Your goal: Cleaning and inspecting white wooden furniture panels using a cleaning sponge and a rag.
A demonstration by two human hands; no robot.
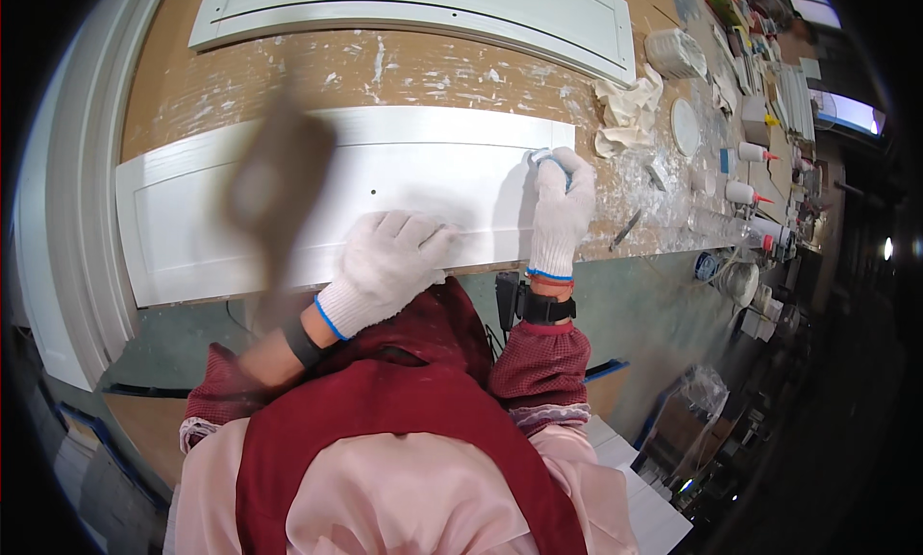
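A white panel (317, 195) with a grooved border and a small dark hole lies across the workbench in front of me. My left hand (389, 262), in a white knit glove, rests at the panel's near edge with its fingers stretched out and nothing seen in them. At the panel's right end, my gloved right hand (562, 204) is closed round a small blue-and-whitish thing (540, 155). The fingers cover most of that thing, so its kind cannot be made out. Its pale end is over the panel's surface near the right border.
Another white panel (413, 12) lies farther back on the paint-spattered bench (385, 70). To the right are a crumpled cloth (630, 113), a white tub (676, 52), a round lid (685, 127) and red-tipped bottles (755, 152). A blurred brown object (279, 175) hides part of the left side.
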